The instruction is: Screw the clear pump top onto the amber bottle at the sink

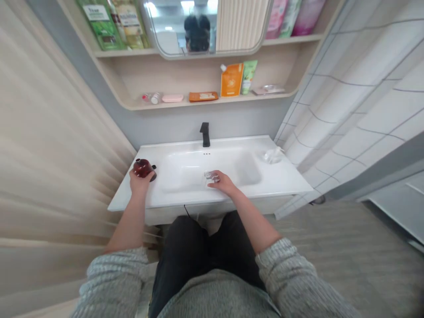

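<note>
My left hand [140, 182] is wrapped round a dark red-brown bottle [142, 168] at the left end of the white counter. The bottle's neck shows uncapped at its top, and a small black object [153, 167] lies right beside it. Over the middle of the sink basin [185, 174], my right hand [221, 182] holds a small clear container [209, 176] between thumb and fingers. The black faucet [205, 134] stands behind the basin, a little beyond my right hand.
A crumpled clear plastic item [273, 155] lies on the counter's right side. Above, a wall shelf [165, 106] holds an orange pouch [232, 80], a green tube [248, 77] and small items, under a mirror [185, 31]. A curtain hangs at left.
</note>
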Demonstrator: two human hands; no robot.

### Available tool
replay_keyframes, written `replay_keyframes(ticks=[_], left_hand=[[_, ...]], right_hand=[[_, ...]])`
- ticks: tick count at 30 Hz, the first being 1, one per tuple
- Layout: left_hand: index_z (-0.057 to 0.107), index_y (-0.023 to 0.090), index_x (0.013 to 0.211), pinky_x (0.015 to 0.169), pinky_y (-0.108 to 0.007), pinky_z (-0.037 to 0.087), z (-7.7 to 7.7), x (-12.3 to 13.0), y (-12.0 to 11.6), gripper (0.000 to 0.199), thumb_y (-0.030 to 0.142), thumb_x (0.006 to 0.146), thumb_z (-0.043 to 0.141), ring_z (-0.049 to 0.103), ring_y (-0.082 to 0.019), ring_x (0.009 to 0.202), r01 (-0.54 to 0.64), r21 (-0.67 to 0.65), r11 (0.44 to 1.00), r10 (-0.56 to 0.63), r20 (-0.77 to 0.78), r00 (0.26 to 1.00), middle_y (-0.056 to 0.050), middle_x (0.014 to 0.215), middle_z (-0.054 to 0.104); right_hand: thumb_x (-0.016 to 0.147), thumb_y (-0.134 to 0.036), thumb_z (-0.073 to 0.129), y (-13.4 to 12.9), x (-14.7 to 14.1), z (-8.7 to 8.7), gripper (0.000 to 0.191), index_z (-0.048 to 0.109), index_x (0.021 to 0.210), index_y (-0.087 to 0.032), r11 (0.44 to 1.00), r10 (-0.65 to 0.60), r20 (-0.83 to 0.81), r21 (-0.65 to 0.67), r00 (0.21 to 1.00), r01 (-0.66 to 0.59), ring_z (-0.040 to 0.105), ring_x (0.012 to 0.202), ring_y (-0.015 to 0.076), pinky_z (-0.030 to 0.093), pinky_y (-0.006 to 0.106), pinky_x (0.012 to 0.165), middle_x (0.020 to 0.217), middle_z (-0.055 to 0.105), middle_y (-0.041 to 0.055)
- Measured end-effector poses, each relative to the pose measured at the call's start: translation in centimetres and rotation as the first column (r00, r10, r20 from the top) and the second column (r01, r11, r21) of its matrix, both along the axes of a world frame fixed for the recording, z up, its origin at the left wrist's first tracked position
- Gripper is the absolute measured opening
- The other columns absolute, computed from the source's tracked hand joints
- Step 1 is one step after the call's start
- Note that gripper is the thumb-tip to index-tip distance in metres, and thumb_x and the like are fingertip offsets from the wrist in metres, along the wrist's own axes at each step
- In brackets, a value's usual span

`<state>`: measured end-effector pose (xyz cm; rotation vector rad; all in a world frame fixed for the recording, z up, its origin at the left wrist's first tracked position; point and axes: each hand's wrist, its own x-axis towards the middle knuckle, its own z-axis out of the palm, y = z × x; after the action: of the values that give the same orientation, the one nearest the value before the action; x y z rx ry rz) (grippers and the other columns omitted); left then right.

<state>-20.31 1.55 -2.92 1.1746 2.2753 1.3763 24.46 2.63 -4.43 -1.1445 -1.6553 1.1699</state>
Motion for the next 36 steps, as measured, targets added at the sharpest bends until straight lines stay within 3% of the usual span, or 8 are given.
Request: replay_keyframes(ticks=[4,7,11,14,20,26,36], left_hand=[[0.06,0.022,0.13,0.11,-0.049,0.059,1.4,1.2,-1.8,0.07,0.048,0.076,0.095,0.076,-0.033,0.122,-0.098,-0.074,0.992,0.092,-0.081,0.993,-0.013,0.13,0.077],[0.062,0.022,0.125,0.11,-0.049,0.06,2.5,3.3,-3.0,0.065,0.046,0.074,0.095,0.076,-0.033,0.12,-0.086,-0.018,0.996,0.084,-0.123,0.989,-0.011,0.126,0.079],[0.063,0.021,0.129,0.104,-0.045,0.063,3.1,7.8,-3.2,0.067,0.042,0.074,0.095,0.078,-0.029,0.112,0.105,0.124,0.987,-0.097,-0.068,0.993,-0.01,0.124,0.079],[0.063,0.02,0.132,0.104,-0.044,0.063,2.5,11.9,-2.4,0.07,0.036,0.072,0.096,0.078,-0.029,0.113,0.293,0.207,0.933,-0.293,-0.029,0.956,-0.012,0.126,0.078],[0.066,0.024,0.131,0.102,-0.044,0.063,0.4,18.2,-0.4,0.07,0.033,0.07,0.098,0.079,-0.029,0.112,0.484,0.197,0.852,-0.488,-0.034,0.872,-0.01,0.123,0.081],[0.064,0.025,0.141,0.108,-0.048,0.062,-1.0,18.8,0.3,0.079,0.026,0.07,0.099,0.078,-0.033,0.12,0.557,0.12,0.822,-0.54,-0.147,0.829,-0.011,0.133,0.079],[0.065,0.022,0.151,0.122,-0.053,0.055,-1.6,18.5,0.8,0.082,0.016,0.073,0.09,0.07,-0.037,0.136,0.612,0.056,0.789,-0.562,-0.338,0.755,-0.015,0.147,0.072]], right_hand=[[0.066,-0.04,0.095,-0.1,0.1,0.2,0.059,0.069,0.116,-0.025,1.0,-0.007,0.005,0.0,1.0,0.007,0.072,0.097,0.0233,0.06,0.042,0.093,0.113,0.078,0.0058],[0.067,-0.043,0.095,-0.1,0.2,0.3,0.06,0.069,0.118,-0.024,1.0,0.01,0.001,0.002,1.0,-0.01,0.071,0.096,0.0232,0.06,0.041,0.091,0.114,0.078,0.0069],[0.07,-0.049,0.094,0.0,0.3,-0.1,0.061,0.068,0.12,-0.024,1.0,0.009,-0.019,0.015,1.0,-0.009,0.072,0.099,0.0238,0.059,0.041,0.093,0.117,0.077,0.0079],[0.073,-0.052,0.093,0.2,0.3,-0.4,0.062,0.067,0.123,-0.025,0.999,-0.015,-0.026,0.035,1.0,0.016,0.073,0.102,0.0243,0.059,0.042,0.096,0.118,0.077,0.0077],[0.065,-0.038,0.094,0.3,0.1,-0.7,0.068,0.064,0.125,-0.026,0.997,-0.075,-0.058,0.003,0.996,0.075,0.072,0.109,0.0268,0.062,0.04,0.09,0.126,0.074,0.0098],[0.063,-0.027,0.086,0.7,0.1,-1.3,0.064,0.064,0.124,-0.027,0.991,-0.124,-0.016,0.051,0.992,0.125,0.068,0.123,0.03,0.063,0.041,0.09,0.134,0.07,0.0097],[0.068,-0.037,0.095,0.5,0.1,-1.2,0.079,0.067,0.141,-0.027,0.99,-0.109,0.011,0.087,0.994,0.107,0.069,0.126,0.0318,0.063,0.044,0.095,0.139,0.071,0.0128]])
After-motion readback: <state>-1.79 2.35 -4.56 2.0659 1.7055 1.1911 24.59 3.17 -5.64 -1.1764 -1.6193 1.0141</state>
